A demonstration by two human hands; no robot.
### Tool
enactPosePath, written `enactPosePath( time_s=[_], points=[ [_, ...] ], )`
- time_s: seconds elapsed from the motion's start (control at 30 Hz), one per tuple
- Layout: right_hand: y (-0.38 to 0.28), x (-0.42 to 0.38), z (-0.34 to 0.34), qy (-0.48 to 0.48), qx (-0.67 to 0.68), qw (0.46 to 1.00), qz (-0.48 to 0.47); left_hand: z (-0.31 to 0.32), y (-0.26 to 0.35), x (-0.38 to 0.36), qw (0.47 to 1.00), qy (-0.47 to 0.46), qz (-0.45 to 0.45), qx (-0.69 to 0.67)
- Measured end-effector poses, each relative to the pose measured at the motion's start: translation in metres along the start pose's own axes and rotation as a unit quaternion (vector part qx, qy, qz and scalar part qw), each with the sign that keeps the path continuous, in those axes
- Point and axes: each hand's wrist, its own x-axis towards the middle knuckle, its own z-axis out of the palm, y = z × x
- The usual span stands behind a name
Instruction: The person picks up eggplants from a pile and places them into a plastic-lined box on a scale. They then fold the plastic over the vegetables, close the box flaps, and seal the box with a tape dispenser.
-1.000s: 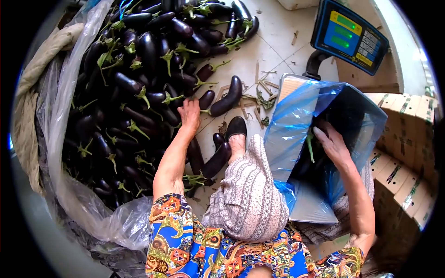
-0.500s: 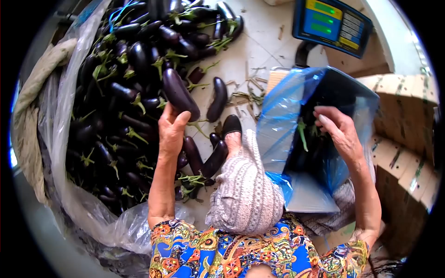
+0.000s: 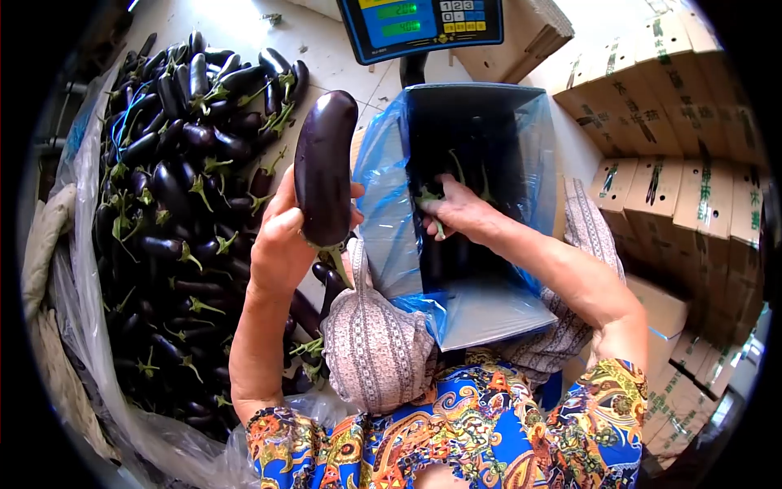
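My left hand (image 3: pixel 281 236) is wrapped around a large dark purple eggplant (image 3: pixel 326 163), held up with its stem end toward me, left of the box. In the box (image 3: pixel 497 314), lined with blue plastic film (image 3: pixel 383 196), my right hand (image 3: pixel 463 210) has its fingers closed around the green stem end of an eggplant (image 3: pixel 430 201). Most of that eggplant is lost in the dark interior. Other stems show close to the right hand. A big heap of eggplants (image 3: pixel 175 183) covers the floor to my left.
A scale display (image 3: pixel 419 28) with green digits stands on a post behind the box. Flattened printed cartons (image 3: pixel 643 98) are stacked at the right. Clear plastic sheeting (image 3: pixel 122 391) edges the heap. My patterned trouser knee (image 3: pixel 379 350) is between heap and box.
My left hand has raised its eggplant off the heap and toward the box. My right hand has gone deeper into the box and closed on a stem. The view has shifted right.
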Motion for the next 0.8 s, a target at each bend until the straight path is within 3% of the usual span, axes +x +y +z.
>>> enactPosePath(
  time_s=[0.07,0.13,0.27,0.33,0.47,0.53,0.63,0.8],
  points=[
    [0.007,-0.006,-0.008,0.023,0.025,0.999,-0.022,0.004,0.000,0.003,0.998,0.002,-0.019,-0.056],
    [-0.004,-0.021,-0.032,0.012,0.026,0.999,-0.015,0.007,0.005,0.007,1.000,0.009,-0.024,0.003],
    [-0.023,-0.086,-0.086,-0.143,0.154,0.977,-0.032,0.009,0.007,0.012,0.999,-0.011,-0.033,0.021],
    [-0.025,-0.119,-0.092,-0.130,0.190,0.973,-0.027,0.013,0.006,0.015,0.999,-0.023,-0.014,0.038],
    [0.003,-0.149,-0.095,-0.231,0.312,0.917,-0.091,0.021,0.003,0.018,0.992,-0.019,-0.054,0.115],
    [0.016,-0.157,-0.094,-0.211,0.302,0.920,-0.130,0.024,-0.005,0.022,0.995,-0.014,-0.052,0.083],
    [0.021,-0.167,-0.096,-0.189,0.323,0.920,-0.116,0.022,-0.007,0.024,0.998,0.013,-0.034,0.059],
    [0.020,-0.155,-0.086,-0.187,0.338,0.913,-0.131,0.001,-0.015,0.016,0.988,0.069,-0.030,0.134]
  ],
)
